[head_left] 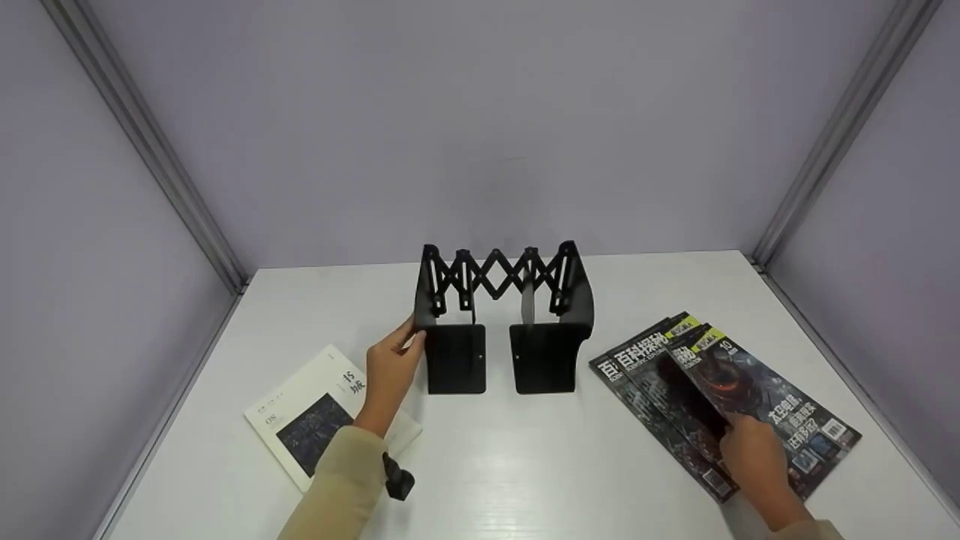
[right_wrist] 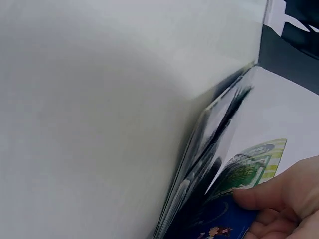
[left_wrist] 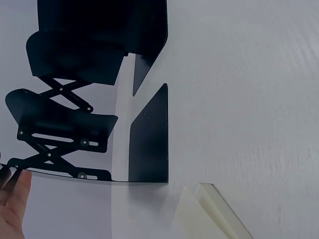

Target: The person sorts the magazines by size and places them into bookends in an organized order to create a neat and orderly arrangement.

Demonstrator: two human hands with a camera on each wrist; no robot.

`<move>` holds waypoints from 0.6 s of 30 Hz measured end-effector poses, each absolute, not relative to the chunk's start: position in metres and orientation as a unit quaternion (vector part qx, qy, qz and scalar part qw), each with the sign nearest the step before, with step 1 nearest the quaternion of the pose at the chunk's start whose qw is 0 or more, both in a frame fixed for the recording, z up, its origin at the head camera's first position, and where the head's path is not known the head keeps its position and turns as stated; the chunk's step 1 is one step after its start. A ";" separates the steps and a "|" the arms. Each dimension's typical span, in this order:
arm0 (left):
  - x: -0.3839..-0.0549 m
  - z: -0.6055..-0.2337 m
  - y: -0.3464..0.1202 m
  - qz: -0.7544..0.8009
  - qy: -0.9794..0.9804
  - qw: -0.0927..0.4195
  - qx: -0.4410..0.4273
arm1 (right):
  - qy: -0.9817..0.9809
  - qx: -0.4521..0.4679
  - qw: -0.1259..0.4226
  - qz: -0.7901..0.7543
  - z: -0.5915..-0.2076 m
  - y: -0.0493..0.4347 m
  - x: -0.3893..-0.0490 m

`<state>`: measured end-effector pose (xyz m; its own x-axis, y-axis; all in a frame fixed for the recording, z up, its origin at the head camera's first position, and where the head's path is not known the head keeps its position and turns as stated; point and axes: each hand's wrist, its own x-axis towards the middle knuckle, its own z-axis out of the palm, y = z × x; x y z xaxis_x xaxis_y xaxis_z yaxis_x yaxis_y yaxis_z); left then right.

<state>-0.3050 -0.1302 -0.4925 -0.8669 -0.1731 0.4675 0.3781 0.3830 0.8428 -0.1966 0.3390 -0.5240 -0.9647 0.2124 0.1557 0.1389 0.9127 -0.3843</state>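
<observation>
A black expandable bookend [head_left: 545, 358] with a crisscross lattice stands on the table, its end panels upright. My left hand [head_left: 391, 373] is at its left side, with nearly straight fingertips touching the outer face of the left panel [head_left: 425, 289]. The left wrist view shows fingers [left_wrist: 20, 191] right at that panel's edge. To the right, several magazines with dark covers lie overlapping. My right hand [head_left: 756, 457] grips the left edge of the top magazine [head_left: 780, 405]. In the right wrist view its thumb [right_wrist: 259, 196] lies over a blue and green printed page, the other fingers curled beneath.
A white book [head_left: 300, 397] with a dark picture lies on the left, partly under my left forearm. A small black object [head_left: 398, 480] shows at the left sleeve. The white table [head_left: 480, 465] is bounded by grey walls at the back and both sides.
</observation>
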 end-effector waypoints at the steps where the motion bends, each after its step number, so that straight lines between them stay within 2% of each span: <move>1: -0.305 -0.493 -0.130 -0.553 -0.793 0.249 -0.063 | -0.972 -0.094 0.097 0.192 -0.523 0.338 -0.195; 10: -0.303 -0.494 -0.131 -0.557 -0.790 0.248 -0.060 | -0.962 -0.095 0.139 0.216 -0.525 0.329 -0.182; 18: -0.302 -0.491 -0.130 -0.557 -0.791 0.244 -0.060 | -0.954 -0.120 0.137 0.237 -0.522 0.321 -0.176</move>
<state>-0.3022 -0.1296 -0.4909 -0.8735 -0.1771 0.4535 0.3675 0.3713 0.8527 -0.1755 0.3208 -0.5218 -0.9333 0.2949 0.2048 0.1648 0.8585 -0.4856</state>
